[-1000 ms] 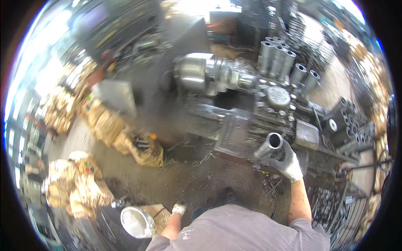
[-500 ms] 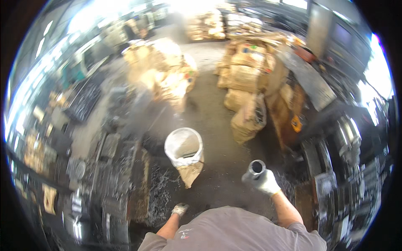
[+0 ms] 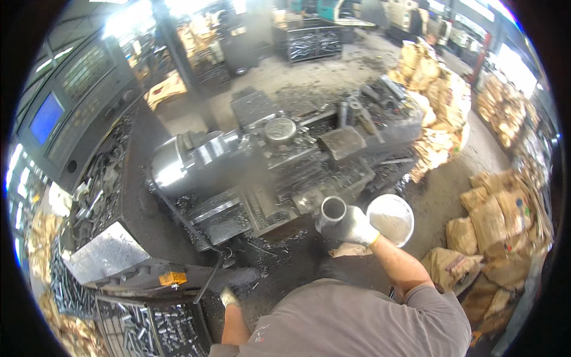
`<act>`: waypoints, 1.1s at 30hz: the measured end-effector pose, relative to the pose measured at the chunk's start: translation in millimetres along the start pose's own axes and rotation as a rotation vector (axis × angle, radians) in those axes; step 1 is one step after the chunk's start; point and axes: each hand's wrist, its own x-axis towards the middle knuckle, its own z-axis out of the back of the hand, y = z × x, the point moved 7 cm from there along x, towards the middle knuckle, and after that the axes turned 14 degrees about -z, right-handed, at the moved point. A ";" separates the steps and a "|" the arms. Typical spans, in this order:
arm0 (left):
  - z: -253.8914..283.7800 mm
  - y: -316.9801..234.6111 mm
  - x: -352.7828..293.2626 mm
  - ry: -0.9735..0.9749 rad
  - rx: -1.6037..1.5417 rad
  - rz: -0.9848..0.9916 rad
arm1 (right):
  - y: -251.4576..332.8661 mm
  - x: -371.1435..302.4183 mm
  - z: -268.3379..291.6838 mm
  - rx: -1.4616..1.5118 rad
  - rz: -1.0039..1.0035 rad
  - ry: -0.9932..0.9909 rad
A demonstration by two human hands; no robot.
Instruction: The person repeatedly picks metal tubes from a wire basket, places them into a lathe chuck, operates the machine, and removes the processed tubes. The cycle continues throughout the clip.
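Note:
My right hand [image 3: 355, 228], in a white glove, is closed around a short metal tube [image 3: 331, 216]. The tube's open end faces up. Just to the right of this hand is a round white-lined container [image 3: 408, 221] with pale material inside. My left hand [image 3: 228, 296], also gloved, hangs low beside my body near the base of a lathe; its fingers are too small to make out. In front of me stands the lathe, with a shiny round chuck [image 3: 172, 166], a tool post [image 3: 279, 130] and a dark carriage strewn with metal chips.
A control panel with a blue screen [image 3: 47, 119] rises at the left. A crate of short metal pieces [image 3: 148, 330] sits at the lower left. Stuffed sacks are piled at right [image 3: 499, 214] and behind the lathe [image 3: 437, 95]. A lever [image 3: 208, 276] juts out near my left hand.
My view and body have turned left, from the aisle between sacks to the lathe. The tube stays in my right hand, now held beside the white-lined container.

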 end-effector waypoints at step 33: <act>33.5 -192.3 -70.6 -0.738 0.701 -0.682 | 231.8 387.8 -105.9 -0.360 0.681 0.951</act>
